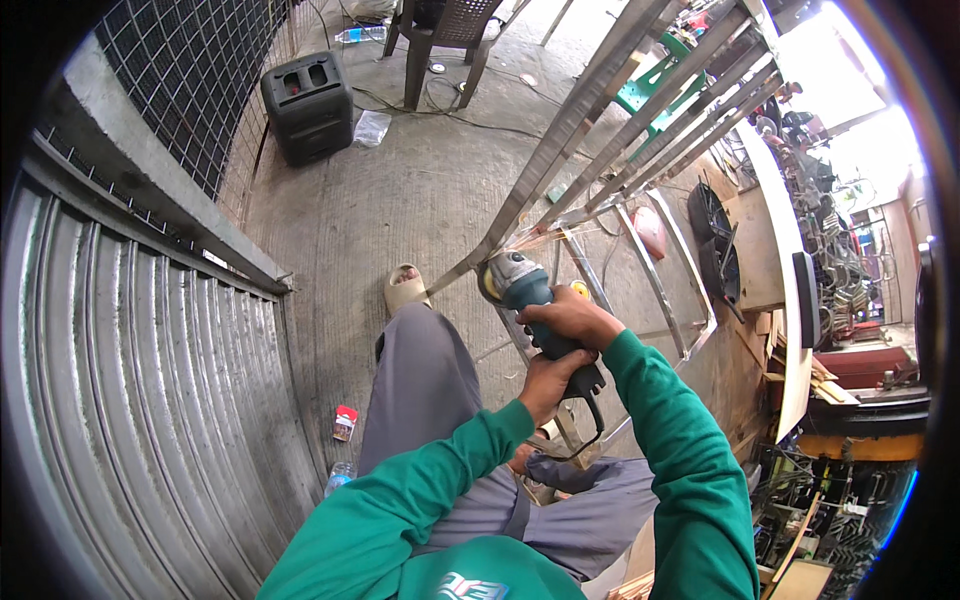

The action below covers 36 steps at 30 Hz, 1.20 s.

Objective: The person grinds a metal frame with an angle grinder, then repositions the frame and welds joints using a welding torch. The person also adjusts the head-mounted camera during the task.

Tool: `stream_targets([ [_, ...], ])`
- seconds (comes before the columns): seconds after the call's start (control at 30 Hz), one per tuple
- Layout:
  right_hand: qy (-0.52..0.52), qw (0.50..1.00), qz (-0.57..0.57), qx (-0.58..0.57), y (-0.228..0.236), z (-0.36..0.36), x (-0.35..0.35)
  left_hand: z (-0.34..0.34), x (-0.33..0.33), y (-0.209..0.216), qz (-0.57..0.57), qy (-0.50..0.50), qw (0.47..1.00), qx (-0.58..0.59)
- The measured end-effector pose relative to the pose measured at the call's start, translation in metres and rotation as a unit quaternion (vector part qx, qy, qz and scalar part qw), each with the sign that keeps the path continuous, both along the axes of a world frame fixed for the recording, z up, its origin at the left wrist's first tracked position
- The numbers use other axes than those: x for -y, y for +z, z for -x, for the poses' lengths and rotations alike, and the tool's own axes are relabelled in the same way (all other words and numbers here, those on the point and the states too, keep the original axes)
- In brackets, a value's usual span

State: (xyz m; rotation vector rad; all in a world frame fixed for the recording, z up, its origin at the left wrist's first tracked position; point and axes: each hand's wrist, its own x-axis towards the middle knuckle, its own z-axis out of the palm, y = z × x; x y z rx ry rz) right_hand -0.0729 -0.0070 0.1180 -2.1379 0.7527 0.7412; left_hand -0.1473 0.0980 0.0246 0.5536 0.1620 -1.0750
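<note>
Grinding judged under way, extent unconfirmed

Left hand (548, 385) and right hand (575, 318) are both clamped around the grinder (530, 291), its head at the metal frame (566, 135). Frame stands assembled; finished and remaining grinding cannot be told.

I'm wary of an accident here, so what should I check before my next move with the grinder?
1. Two-handed grip: ok, left hand at the rear of the grinder, right hand farther forward.
2. Hand protection: not ok, both are bare.
3. Foot protection: not ok, an open-toed sandal.
4. Visible cord clear of the disc: ok, it curls from the rear.
5. Disc off the frame: cannot tell.
</note>
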Motion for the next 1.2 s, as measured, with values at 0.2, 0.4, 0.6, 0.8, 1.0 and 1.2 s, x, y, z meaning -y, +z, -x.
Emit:
stream_targets([
  [0.2,-0.010,1.000,0.002,0.002,-0.006,-0.002,0.011,-0.007,0.004,-0.002,-0.004,-0.014,1.000,-0.003],
  [0.4,-0.020,1.000,-0.007,0.009,-0.004,0.001,0.005,-0.006,0.000,-0.001,-0.004,-0.016,1.000,0.007],
  [0.6,-0.016,1.000,0.001,0.013,0.000,-0.001,0.005,-0.011,-0.003,0.004,-0.022,-0.044,0.999,0.007],
  [0.8,0.006,1.000,-0.005,0.020,-0.001,0.001,0.003,-0.007,-0.004,0.006,-0.038,-0.023,0.999,0.009],
  [1.0,0.015,1.000,-0.010,-0.006,0.006,0.001,0.000,-0.005,-0.004,0.001,-0.047,-0.012,0.998,0.027],
  [1.2,0.007,1.000,0.017,-0.020,0.009,0.001,-0.013,0.002,-0.007,-0.002,-0.059,0.006,0.998,0.021],
])
